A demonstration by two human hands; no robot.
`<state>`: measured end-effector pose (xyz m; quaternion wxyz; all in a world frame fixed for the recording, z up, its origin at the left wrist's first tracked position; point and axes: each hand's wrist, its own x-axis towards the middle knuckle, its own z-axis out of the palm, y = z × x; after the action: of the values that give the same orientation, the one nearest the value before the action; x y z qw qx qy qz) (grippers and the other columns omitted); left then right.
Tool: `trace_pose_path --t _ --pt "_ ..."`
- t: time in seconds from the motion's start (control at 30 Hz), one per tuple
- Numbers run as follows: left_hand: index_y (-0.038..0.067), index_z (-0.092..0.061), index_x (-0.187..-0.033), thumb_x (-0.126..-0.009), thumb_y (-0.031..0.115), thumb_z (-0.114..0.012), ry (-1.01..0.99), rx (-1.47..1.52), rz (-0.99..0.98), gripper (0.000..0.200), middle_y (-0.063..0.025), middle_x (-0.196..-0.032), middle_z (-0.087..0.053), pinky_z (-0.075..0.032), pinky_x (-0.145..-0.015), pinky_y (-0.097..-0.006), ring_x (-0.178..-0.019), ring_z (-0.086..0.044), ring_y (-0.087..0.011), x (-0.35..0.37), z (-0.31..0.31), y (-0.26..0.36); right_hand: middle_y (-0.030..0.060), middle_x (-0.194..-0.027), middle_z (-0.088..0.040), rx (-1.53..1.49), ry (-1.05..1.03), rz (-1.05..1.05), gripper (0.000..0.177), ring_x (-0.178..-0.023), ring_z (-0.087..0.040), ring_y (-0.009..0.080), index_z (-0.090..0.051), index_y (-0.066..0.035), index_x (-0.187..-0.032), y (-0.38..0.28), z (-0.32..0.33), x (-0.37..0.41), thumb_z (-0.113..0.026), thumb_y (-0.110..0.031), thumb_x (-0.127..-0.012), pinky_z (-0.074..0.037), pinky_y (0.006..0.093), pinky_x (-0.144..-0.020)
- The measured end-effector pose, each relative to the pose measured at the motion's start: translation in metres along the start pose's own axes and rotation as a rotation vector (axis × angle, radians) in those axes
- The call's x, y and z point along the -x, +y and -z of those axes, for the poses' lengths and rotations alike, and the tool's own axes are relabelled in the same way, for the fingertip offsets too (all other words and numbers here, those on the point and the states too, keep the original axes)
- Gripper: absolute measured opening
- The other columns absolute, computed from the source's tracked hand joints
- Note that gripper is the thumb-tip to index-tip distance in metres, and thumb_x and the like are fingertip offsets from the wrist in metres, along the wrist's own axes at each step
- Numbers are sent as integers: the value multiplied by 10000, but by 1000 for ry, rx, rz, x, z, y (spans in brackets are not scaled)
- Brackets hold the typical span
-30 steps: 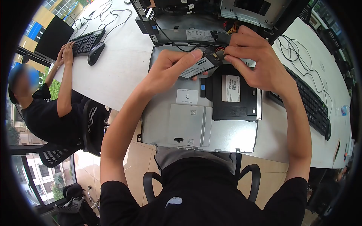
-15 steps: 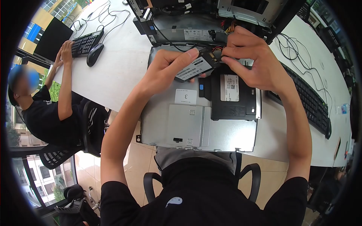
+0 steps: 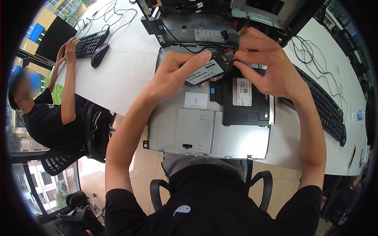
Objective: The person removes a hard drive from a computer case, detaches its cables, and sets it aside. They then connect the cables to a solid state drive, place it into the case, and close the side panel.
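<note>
A black solid-state drive (image 3: 208, 72) with a white label is gripped by my left hand (image 3: 173, 72), thumb on top and fingertips showing beneath. It is tilted over the metal side panel (image 3: 163, 129). My right hand (image 3: 271, 67) pinches a cable connector at the drive's right end; the fingers mostly hide it. Red, orange and dark wires (image 3: 229, 50) run there from the open computer case (image 3: 189, 37) behind. Below my right hand, a black optical drive (image 3: 252, 112) with a white label lies on the panel.
At right stand a black keyboard (image 3: 325, 104), a mouse (image 3: 343, 135) and loose cables (image 3: 315, 59). To the left, a person (image 3: 51, 114) sits with both hands at another keyboard (image 3: 91, 44), beside a mouse (image 3: 100, 55). A chair armrest (image 3: 265, 188) is near me.
The drive has tilted slightly, so more of its label's brand name shows. Both hands keep their grip, and the view has shifted a little.
</note>
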<state>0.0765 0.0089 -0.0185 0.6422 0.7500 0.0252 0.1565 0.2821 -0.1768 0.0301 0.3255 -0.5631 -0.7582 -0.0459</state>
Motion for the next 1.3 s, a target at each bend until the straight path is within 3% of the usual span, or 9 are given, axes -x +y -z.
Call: trace_pose_path --t 0.4,0.6,0.7,0.9,1.0,1.2,1.3 --pt "-44 -836 -1022 -1163 409 -590 -36 -91 -87 534 -101 -941 -823 -550 -798 -272 -845 -696 -104 0 12 -8 94 -849 -670 -66 19 -9 122 -860 -587 262 -815 30 -1015 3 14 0 -827 -9 -900 -503 394 -754" --pt "-20 -845 -1038 -1176 418 -548 4 70 -78 547 -120 -978 -829 -567 -826 -294 -885 -731 -136 -1 8 -5 83 -909 -757 -82 41 -65 173 -877 -632 220 -842 10 -1058 3 17 2 -853 -6 -886 -513 355 -760" --pt "-142 -739 -1230 -1190 389 -448 -59 8 -41 608 -264 -1111 -796 -594 -934 -366 -989 -780 -252 -1 13 -3 84 -928 -771 -124 54 -111 161 -919 -676 228 -834 7 -1041 1 17 0 -843 -4 -881 -551 349 -816" --pt "-143 -710 -1288 -1189 409 -429 -50 71 19 627 -269 -1133 -793 -598 -914 -371 -942 -777 -255 -1 11 -3 81 -938 -778 -186 79 -139 174 -939 -684 217 -840 -2 -1038 1 14 1 -841 21 -866 -556 341 -840" --pt "-52 -813 -1170 -1162 467 -535 -1 161 36 588 -192 -1014 -829 -609 -837 -317 -866 -787 -201 -2 6 -2 84 -938 -780 -177 87 -126 181 -940 -682 220 -843 -1 -1041 4 9 2 -839 25 -862 -555 346 -845" --pt "-83 -796 -1177 -1169 475 -502 1 214 36 632 -211 -1001 -823 -638 -795 -318 -839 -804 -216 -4 4 0 97 -941 -786 -168 90 -196 198 -935 -673 227 -843 9 -1051 4 6 2 -840 23 -853 -551 353 -847" --pt "-153 -691 -1311 -1185 434 -428 -64 157 78 657 -283 -1134 -787 -633 -846 -362 -918 -791 -278 -2 8 4 95 -943 -785 -156 76 -148 200 -939 -669 227 -841 11 -1056 7 5 3 -842 18 -856 -548 353 -845"
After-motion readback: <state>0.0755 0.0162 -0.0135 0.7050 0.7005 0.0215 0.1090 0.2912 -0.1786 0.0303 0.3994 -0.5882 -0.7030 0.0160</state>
